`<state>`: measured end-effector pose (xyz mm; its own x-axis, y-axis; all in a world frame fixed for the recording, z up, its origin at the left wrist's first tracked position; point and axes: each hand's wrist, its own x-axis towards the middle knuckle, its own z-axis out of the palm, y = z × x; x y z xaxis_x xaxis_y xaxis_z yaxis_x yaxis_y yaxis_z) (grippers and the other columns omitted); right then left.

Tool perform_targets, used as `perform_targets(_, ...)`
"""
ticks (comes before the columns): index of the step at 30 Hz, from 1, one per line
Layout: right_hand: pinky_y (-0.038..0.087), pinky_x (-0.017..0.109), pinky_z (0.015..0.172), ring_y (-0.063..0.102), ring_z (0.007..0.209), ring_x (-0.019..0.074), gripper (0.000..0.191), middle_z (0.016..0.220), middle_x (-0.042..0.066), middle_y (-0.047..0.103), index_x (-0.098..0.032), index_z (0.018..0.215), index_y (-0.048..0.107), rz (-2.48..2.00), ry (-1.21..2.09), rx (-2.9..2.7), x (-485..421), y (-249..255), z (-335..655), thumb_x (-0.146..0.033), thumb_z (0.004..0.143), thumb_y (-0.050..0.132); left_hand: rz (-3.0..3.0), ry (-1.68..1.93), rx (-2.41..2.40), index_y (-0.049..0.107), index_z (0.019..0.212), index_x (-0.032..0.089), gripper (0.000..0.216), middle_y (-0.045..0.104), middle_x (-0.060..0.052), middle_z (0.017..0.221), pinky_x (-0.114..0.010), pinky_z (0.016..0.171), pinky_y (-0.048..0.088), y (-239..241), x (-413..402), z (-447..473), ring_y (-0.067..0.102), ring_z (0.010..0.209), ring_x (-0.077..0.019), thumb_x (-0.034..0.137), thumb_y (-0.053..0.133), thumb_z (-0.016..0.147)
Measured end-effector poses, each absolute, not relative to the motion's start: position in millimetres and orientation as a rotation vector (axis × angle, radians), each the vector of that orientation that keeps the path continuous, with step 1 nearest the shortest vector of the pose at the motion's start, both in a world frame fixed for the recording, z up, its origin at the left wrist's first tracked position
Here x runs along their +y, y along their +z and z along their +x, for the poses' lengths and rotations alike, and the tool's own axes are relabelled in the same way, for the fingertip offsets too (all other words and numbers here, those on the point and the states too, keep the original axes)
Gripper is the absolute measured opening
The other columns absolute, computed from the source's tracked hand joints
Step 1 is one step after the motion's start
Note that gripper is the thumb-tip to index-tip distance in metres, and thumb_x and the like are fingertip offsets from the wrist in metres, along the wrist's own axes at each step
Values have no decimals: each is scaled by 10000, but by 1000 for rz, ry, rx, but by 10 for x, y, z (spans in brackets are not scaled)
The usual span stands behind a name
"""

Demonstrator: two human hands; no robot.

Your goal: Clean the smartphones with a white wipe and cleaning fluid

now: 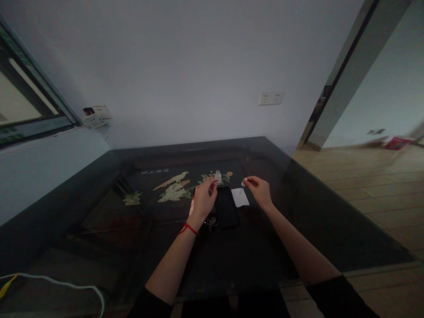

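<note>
My left hand, with a red cord round its wrist, has its fingers closed at the side of a small clear object that stands upright, perhaps a little bottle or figurine. To the right, my right hand pinches a small whitish piece between thumb and finger; its kind is too small to tell. Between the hands lies a black phone-like slab. Beside it is a white square of paper. Shiny metal bits, like keys or a chain, lie below my left hand, partly hidden.
Everything rests on a dark glossy table decorated with a bird and flowers. A white cable crosses the lower left corner. The wall behind carries sockets. Wooden floor extends along the right side.
</note>
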<state>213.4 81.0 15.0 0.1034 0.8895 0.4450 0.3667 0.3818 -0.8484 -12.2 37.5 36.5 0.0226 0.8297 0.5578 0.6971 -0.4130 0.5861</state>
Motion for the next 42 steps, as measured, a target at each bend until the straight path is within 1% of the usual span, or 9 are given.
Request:
perform_targets(4,526,338,690,686,712,234,314,756,80,727,-168,782,692,-1193,541,-1513,780,139,2124,-472,736,626,2135,1218,1647,652,1024,211,256,712,-24,921,-286,806,461,282,187,-199,645,837,-154,120,499,840)
perform_targets(7,517,324,667,679,697,228,313,726,75,724,-170,759,689,-1196,502,-1555,756,146,2122,-470,755,602,2139,1140,1681,664,987,198,238,716,-29,906,-271,771,461,275,188,-227,645,796,-150,115,502,833)
perform_targets(12,502,306,630,667,649,211,314,716,68,723,-173,749,697,-1228,399,-1585,734,136,2132,-459,786,573,2205,1058,1710,673,934,202,216,712,-30,902,-263,750,455,264,208,-209,644,814,-154,122,499,834)
perform_targets(16,520,314,662,674,681,213,315,739,71,726,-171,777,701,-1214,425,-1540,735,159,2157,-465,780,587,2232,1013,1725,674,929,205,220,712,-27,914,-261,751,451,257,184,-203,645,834,-153,127,490,838)
perform_targets(22,559,348,700,682,717,215,359,816,91,718,-145,871,677,-1066,548,-1349,965,532,2058,-483,766,613,2245,945,1780,670,923,225,218,712,-14,906,-294,804,437,297,166,-199,648,867,-167,153,477,850)
perform_targets(27,557,324,743,688,779,208,388,874,96,718,-147,899,663,-950,492,-1362,1348,822,1605,-507,772,588,2234,898,1782,672,940,227,226,712,-23,930,-288,812,434,334,147,-179,647,883,-165,160,477,847)
perform_targets(30,544,302,749,690,776,197,381,867,93,721,-151,910,661,-988,444,-1501,1486,787,1356,-495,814,526,2233,876,1796,671,939,226,227,713,-23,928,-291,812,431,333,146,-177,647,886,-168,157,476,847)
perform_targets(35,529,289,718,685,745,196,337,826,87,722,-156,874,667,-1019,410,-1582,1546,626,1247,-455,822,522,2218,863,1819,671,935,222,225,716,-24,940,-297,803,425,341,163,-186,648,904,-175,159,471,852)
perform_targets(42,508,287,749,683,767,191,267,844,71,725,-179,897,675,-1096,389,-1706,1616,495,1236,-394,831,530,2201,870,1826,669,933,220,217,713,-28,954,-305,814,423,332,154,-197,643,906,-175,166,474,853)
